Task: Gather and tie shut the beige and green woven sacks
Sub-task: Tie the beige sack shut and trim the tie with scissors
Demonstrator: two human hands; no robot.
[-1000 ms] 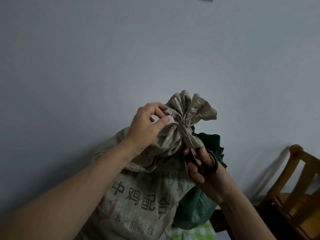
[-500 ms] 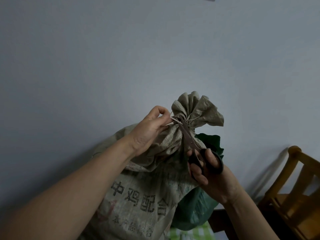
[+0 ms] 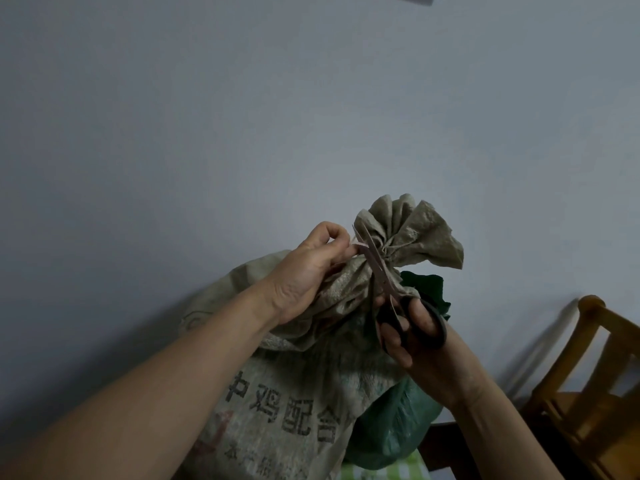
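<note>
The beige woven sack (image 3: pixel 287 403) with dark printed characters stands against the wall, its mouth gathered into a ruffled neck (image 3: pixel 408 226) bound with thin string (image 3: pixel 388 247). My left hand (image 3: pixel 304 271) pinches a loose end of the string just left of the neck. Black-handled scissors (image 3: pixel 384 282) are gripped in my right hand (image 3: pixel 412 334), blades parted and pointing up at the string by my left fingertips. The green sack (image 3: pixel 394 427) sits behind and to the right, mostly hidden by the beige one.
A pale wall (image 3: pixel 242 116) fills the background. A wooden chair (image 3: pixel 595 393) stands at the lower right. A green-and-white checked cloth (image 3: pixel 381 471) shows under the sacks, beside a dark wooden edge (image 3: pixel 443 445).
The scissors have risen along the sack's neck and their blades have parted at the string end. My left hand has shifted slightly up, still pinching the string.
</note>
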